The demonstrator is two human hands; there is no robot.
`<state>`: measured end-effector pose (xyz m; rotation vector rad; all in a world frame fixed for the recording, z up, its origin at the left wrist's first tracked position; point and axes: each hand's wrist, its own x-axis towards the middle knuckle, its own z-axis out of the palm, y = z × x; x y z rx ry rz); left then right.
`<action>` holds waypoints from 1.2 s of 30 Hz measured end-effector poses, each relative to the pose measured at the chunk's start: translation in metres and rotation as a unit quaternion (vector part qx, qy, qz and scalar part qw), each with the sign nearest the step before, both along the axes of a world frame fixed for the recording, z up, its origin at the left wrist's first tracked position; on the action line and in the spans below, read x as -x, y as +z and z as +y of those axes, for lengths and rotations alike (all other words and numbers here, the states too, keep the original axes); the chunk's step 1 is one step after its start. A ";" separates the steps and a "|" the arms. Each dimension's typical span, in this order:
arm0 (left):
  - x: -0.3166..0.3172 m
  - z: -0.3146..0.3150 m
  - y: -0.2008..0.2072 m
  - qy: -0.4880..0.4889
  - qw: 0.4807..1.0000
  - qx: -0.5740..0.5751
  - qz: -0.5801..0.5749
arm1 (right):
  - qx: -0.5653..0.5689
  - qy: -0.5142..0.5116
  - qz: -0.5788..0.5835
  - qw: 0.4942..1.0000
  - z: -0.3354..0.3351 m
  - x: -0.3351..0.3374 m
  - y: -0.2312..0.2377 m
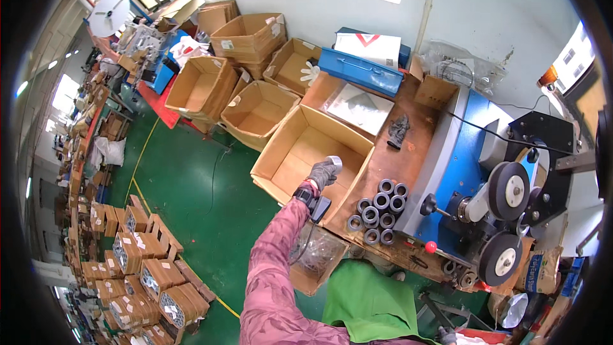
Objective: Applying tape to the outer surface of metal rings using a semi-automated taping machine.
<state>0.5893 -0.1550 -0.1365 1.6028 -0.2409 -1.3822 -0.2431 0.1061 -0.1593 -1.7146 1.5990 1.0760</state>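
My left hand [323, 175], in a grey glove, is closed on a shiny metal ring [334, 163]. It holds the ring over a large open cardboard box [286, 165], whose visible inside is bare cardboard. To the right of that box, several dark steel rings [381, 201] stand grouped on the wooden bench [408, 172]. My right hand [446, 335] shows only as a small gloved patch at the lower edge, low and right of the green apron; its fingers cannot be made out.
A blue machine with black wheels [509, 190] occupies the bench's right side. A blue toolbox [359, 71] and a dark glove [398, 133] lie farther back. More open cartons [258, 112] stand beyond. A plastic-lined box [314, 257] sits below the bench edge; stacked cartons [131, 255] fill the left.
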 end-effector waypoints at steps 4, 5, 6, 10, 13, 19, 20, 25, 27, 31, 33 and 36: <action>-0.015 -0.036 -0.070 -0.210 0.923 -0.062 -0.317 | 0.007 -0.085 -0.048 0.995 0.003 -0.019 0.026; -0.009 -0.050 -0.079 -0.306 0.818 0.001 -0.487 | 0.021 -0.174 -0.074 0.982 0.004 -0.031 0.037; -0.008 -0.054 -0.085 -0.352 0.811 0.060 -0.464 | 0.037 -0.262 -0.101 0.959 0.004 -0.045 0.045; 0.022 -0.090 -0.070 -0.387 0.845 0.023 -0.368 | 0.152 -0.427 -0.141 0.880 0.024 -0.063 0.058; 0.008 -0.080 -0.064 -0.386 0.879 0.093 -0.264 | 0.112 -0.482 -0.146 0.857 -0.041 -0.166 0.141; -0.019 -0.007 0.004 -0.112 0.985 0.072 -0.114 | 0.101 -0.448 -0.177 0.870 -0.004 -0.136 0.109; 0.047 0.002 0.083 -0.283 0.886 0.037 -0.365 | 0.122 -0.473 -0.153 0.859 0.017 -0.125 0.102; 0.127 0.057 0.067 -0.085 0.957 0.082 -0.265 | 0.127 -0.539 -0.157 0.818 0.118 -0.079 0.079; 0.132 0.091 0.031 -0.153 0.936 0.059 -0.311 | 0.131 -0.573 -0.164 0.792 0.163 -0.060 0.062; 0.227 0.116 -0.055 -0.329 0.863 0.149 -0.353 | 0.136 -0.655 -0.197 0.717 0.239 -0.028 0.033; 0.265 0.147 -0.079 -0.443 0.797 0.191 -0.363 | 0.152 -0.657 -0.187 0.714 0.282 -0.013 0.024; 0.443 0.201 -0.011 -0.468 0.869 0.090 -0.134 | 0.226 -0.701 -0.152 0.659 0.368 0.005 0.013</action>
